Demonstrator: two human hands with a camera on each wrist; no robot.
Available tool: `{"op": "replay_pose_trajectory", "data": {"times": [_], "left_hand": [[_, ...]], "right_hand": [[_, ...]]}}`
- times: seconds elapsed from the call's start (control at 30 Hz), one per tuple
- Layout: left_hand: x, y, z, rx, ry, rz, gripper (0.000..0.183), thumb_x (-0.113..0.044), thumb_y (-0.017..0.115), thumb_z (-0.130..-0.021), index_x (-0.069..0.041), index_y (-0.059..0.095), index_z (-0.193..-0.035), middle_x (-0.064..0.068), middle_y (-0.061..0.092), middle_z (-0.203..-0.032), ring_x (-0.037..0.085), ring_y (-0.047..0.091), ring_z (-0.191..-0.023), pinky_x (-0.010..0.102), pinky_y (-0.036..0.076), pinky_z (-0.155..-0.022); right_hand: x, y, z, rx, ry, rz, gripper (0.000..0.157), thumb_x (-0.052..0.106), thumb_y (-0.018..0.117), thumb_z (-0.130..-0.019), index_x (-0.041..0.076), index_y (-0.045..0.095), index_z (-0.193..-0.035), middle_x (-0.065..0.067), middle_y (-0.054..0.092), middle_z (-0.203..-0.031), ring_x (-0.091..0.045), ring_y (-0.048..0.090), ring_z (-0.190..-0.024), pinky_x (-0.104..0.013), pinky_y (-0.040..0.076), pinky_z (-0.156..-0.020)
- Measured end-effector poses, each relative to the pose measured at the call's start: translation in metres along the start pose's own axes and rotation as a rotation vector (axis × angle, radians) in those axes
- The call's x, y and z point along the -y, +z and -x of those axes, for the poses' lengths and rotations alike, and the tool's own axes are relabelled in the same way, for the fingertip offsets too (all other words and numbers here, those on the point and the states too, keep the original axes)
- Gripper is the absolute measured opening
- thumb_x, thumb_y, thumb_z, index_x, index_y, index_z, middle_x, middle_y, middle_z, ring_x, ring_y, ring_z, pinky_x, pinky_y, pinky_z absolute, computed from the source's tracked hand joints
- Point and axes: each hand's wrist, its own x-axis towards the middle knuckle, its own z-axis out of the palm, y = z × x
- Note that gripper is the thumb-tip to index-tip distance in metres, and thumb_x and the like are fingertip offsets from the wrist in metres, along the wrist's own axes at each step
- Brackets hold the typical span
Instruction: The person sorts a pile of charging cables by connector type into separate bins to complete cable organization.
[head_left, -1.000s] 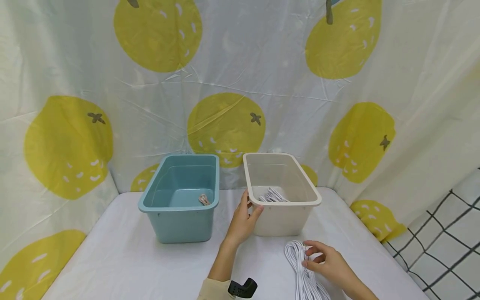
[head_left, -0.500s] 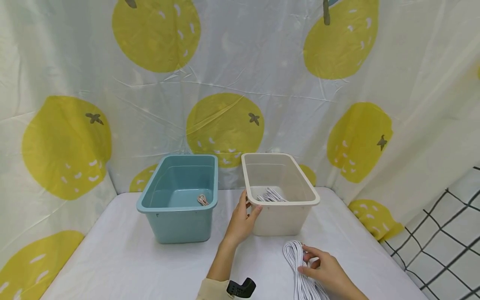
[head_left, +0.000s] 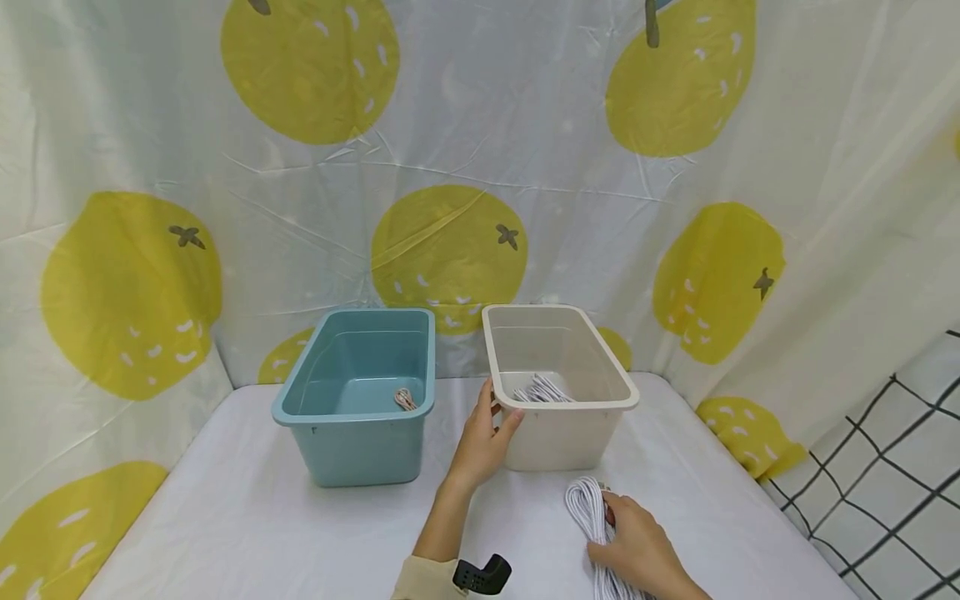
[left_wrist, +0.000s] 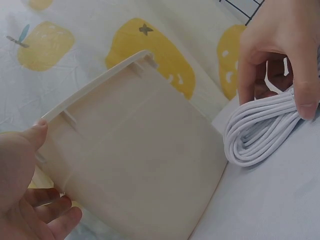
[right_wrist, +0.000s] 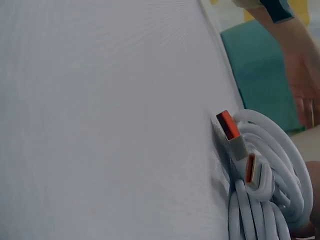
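Observation:
My left hand (head_left: 480,442) grips the near left corner of the cream bin (head_left: 566,437), its thumb at the rim in the left wrist view. On the white table, in front of that bin, lies a coiled white USB cable (head_left: 587,508). My right hand (head_left: 643,543) holds this coil from the right side, thumb and fingers about its strands (left_wrist: 262,125). The right wrist view shows two plugs with orange tips, a larger USB plug (right_wrist: 232,135) and a smaller plug (right_wrist: 259,176), against the loops. Part of the coil is hidden under my right hand.
A blue-green bin (head_left: 360,450) stands to the left with a small beige cord bundle (head_left: 405,399) inside. White cable (head_left: 543,389) lies in the cream bin. Behind hangs a lemon-print curtain (head_left: 450,258); a black wire grid (head_left: 892,467) is at the right.
My right hand has moved slightly left, over the cable coil, and its fingers have closed on it. My left hand has kept its hold on the cream bin.

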Motion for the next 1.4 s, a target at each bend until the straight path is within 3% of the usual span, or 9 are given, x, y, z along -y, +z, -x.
{"op": "replay_pose_trajectory", "data": {"times": [0.13,0.37,0.73,0.97,1.4], "left_hand": [[0.0,0.0,0.0,0.0,-0.011,0.001,0.074,-0.035,0.058,-0.107,-0.013,0.019,-0.165,0.019,0.037,-0.16,0.043,0.046,-0.139,0.064,0.046,-0.101],[0.001,0.0,-0.001,0.001,-0.012,0.002,0.074,-0.035,0.059,-0.107,-0.012,0.019,-0.165,0.02,0.036,-0.16,0.044,0.045,-0.139,0.065,0.045,-0.101],[0.0,-0.001,0.0,0.005,-0.027,-0.009,0.076,-0.036,0.06,-0.107,-0.012,0.019,-0.165,0.02,0.037,-0.159,0.043,0.045,-0.14,0.065,0.046,-0.1],[-0.001,-0.001,0.0,0.006,-0.026,-0.007,0.076,-0.036,0.06,-0.107,-0.011,0.019,-0.165,0.02,0.037,-0.159,0.043,0.045,-0.14,0.065,0.046,-0.1],[0.0,-0.001,0.0,0.014,-0.029,-0.001,0.076,-0.036,0.059,-0.107,-0.013,0.017,-0.166,0.016,0.036,-0.161,0.04,0.044,-0.141,0.063,0.046,-0.102]], "right_hand": [[-0.001,-0.003,-0.001,-0.032,0.023,-0.086,0.054,0.011,0.081,-0.06,0.0,0.072,-0.112,0.005,0.061,-0.084,-0.014,0.052,-0.072,-0.033,0.047,-0.064],[-0.002,-0.019,-0.001,0.0,0.076,-0.207,0.058,0.004,0.082,-0.066,0.0,0.07,-0.123,0.004,0.068,-0.084,-0.012,0.062,-0.071,-0.032,0.052,-0.064],[-0.007,-0.047,-0.008,0.079,-0.052,-0.282,0.064,0.005,0.083,-0.07,-0.002,0.068,-0.131,-0.003,0.072,-0.09,-0.015,0.066,-0.076,-0.03,0.055,-0.065],[-0.007,-0.062,-0.013,0.128,-0.13,-0.32,0.061,0.004,0.081,-0.072,-0.004,0.067,-0.131,-0.003,0.072,-0.087,-0.015,0.067,-0.07,-0.028,0.055,-0.06],[0.015,-0.114,-0.023,0.168,-0.096,-0.384,0.064,0.005,0.083,-0.082,-0.007,0.059,-0.14,-0.006,0.07,-0.092,-0.023,0.062,-0.075,-0.03,0.055,-0.062]]}}
